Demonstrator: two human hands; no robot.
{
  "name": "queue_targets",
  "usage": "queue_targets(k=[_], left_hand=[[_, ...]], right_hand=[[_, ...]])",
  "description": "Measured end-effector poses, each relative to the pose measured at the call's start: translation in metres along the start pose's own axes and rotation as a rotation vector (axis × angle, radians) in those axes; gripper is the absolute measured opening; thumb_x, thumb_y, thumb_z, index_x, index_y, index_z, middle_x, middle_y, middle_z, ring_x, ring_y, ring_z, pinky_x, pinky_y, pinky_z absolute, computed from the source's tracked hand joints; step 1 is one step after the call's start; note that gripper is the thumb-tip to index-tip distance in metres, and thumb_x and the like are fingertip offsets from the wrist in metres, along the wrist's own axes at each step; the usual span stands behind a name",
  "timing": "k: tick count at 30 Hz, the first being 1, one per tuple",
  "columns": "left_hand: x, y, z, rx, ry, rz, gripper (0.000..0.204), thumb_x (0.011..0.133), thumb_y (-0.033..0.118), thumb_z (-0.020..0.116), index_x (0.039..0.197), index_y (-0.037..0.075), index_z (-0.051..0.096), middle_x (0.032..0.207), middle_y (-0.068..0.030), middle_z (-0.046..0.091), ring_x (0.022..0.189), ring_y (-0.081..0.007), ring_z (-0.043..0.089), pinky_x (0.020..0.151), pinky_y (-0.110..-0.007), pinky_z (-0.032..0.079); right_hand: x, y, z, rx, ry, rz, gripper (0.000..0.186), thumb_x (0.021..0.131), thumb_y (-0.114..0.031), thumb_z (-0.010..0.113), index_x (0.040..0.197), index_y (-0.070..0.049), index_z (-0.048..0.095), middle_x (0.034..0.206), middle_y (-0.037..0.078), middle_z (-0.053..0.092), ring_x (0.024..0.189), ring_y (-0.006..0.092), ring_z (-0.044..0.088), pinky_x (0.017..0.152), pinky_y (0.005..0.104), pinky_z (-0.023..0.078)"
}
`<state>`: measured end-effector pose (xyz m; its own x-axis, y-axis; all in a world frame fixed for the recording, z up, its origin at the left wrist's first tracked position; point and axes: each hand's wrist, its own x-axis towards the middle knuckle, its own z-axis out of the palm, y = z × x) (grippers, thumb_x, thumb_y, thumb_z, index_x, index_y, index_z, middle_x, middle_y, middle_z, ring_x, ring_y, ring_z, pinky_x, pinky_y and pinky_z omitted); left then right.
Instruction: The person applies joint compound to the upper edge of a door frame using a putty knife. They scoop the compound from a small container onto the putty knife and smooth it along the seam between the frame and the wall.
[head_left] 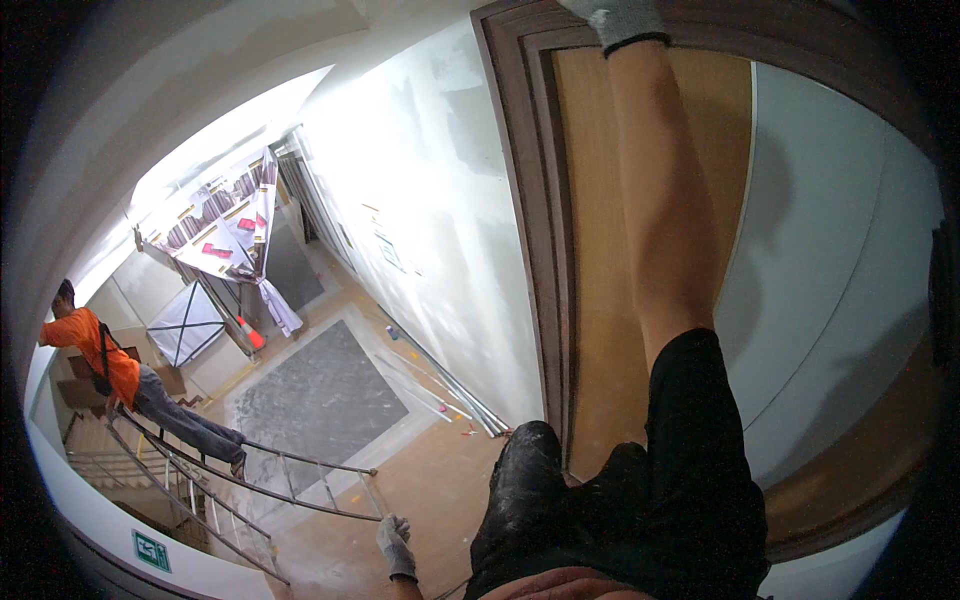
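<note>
My right hand (630,18), in a grey knitted glove with a dark cuff, is raised at the top edge of the view against the dark brown door frame (535,200). Its fingers are mostly cut off, so their grip is hidden. Low in the view is my left hand (397,548), also in a grey glove. It is beside the near end of a dark metal rail frame with crossbars (320,490). I cannot tell whether it grips or touches the rail. Behind my raised forearm stands a light wood panel (595,260) inside the door frame.
A person in an orange shirt (120,360) leans by the metal frame at the far left. Long thin strips (450,390) lie along the patchy white wall (430,170). A grey mat (315,390), an orange cone (250,333) and a draped printed sheet (225,225) are farther off.
</note>
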<state>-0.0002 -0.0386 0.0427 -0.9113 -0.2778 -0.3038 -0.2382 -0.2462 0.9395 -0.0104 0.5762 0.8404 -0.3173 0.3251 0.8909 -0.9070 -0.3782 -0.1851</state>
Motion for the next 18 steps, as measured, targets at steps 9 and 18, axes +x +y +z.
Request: queue_targets(k=[9,18], left_hand=[[0.007,0.007,0.043,0.013,-0.180,0.051,0.022,0.098,0.028,0.064,0.100,0.006,0.066,0.080,-0.0040,0.065,0.062,-0.0136,0.062,0.051,-0.025,0.045],[0.018,0.028,0.059,0.066,-0.180,-0.023,0.016,0.096,0.026,0.065,0.095,0.010,0.065,0.075,-0.0022,0.061,0.057,-0.0126,0.057,0.045,-0.027,0.040]], right_hand=[[-0.025,-0.109,0.000,0.007,0.009,-0.047,0.038,0.097,-0.003,0.045,0.130,0.015,0.042,0.131,0.029,0.053,0.121,0.0331,0.054,0.107,0.0433,0.047],[-0.055,-0.233,0.013,-0.030,-0.022,-0.094,0.044,0.100,-0.006,0.043,0.140,0.013,0.035,0.140,0.029,0.048,0.130,0.0344,0.049,0.112,0.0476,0.042]])
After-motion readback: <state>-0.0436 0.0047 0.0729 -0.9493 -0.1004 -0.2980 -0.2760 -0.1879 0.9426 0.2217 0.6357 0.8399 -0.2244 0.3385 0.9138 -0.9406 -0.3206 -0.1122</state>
